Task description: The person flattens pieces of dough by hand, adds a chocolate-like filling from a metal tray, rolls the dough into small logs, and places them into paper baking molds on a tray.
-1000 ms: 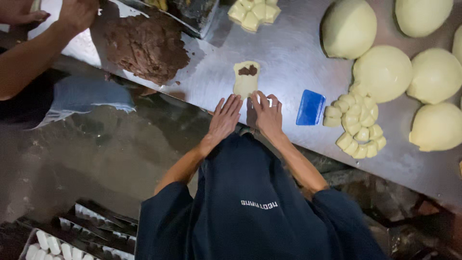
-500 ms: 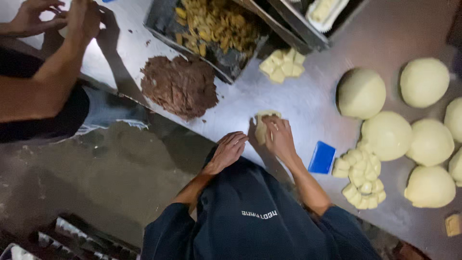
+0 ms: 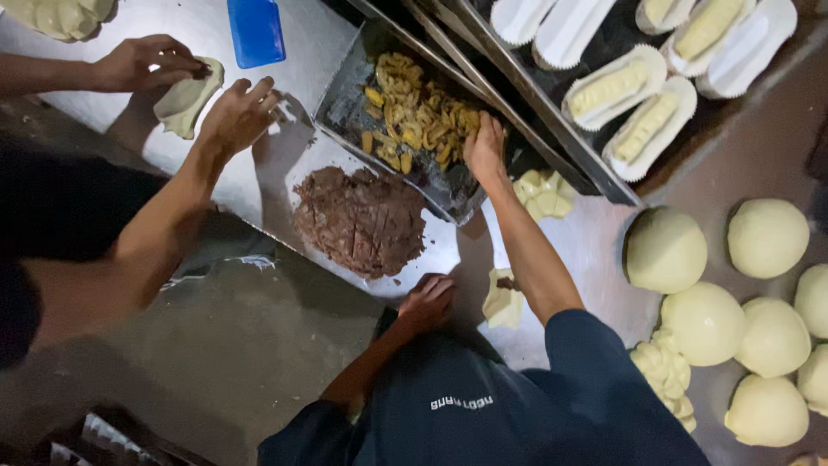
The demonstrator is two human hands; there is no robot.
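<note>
Now the steel table [image 3: 604,250] is the biggest thing, and every place below is told from the metal tray [image 3: 345,112] of yellow fruit strips [image 3: 423,116] that stands on it. Behind and to the right of this tray lie darker trays with white paper cases [image 3: 642,129], some with pale filling. Far to the right of it sit round dough balls [image 3: 664,250] in a group, near each other. Just in front of the tray, on its left, lies a brown mound of chocolate filling [image 3: 362,220], scored with lines. The right hand [image 3: 485,148] reaches into the near right corner of the tray, fingers curled down among the strips; I cannot tell if they already pinch some. The left hand [image 3: 427,300] rests at the table edge in front of the tray, fingers bent and loose, holding nothing. Just right of that hand lies a small flat dough piece [image 3: 502,298], pale, folded a little, with a dark spot of filling on it. To do this well, I think the hand should take only a few strips, so the small piece can close without tearing. Some small dough bits [image 3: 543,192] lie right beside the tray's near corner. To the left of the tray another person's two hands [image 3: 233,116] stretch a thin dough sheet [image 3: 185,99], and a blue scraper [image 3: 255,30] lies behind them.
</note>
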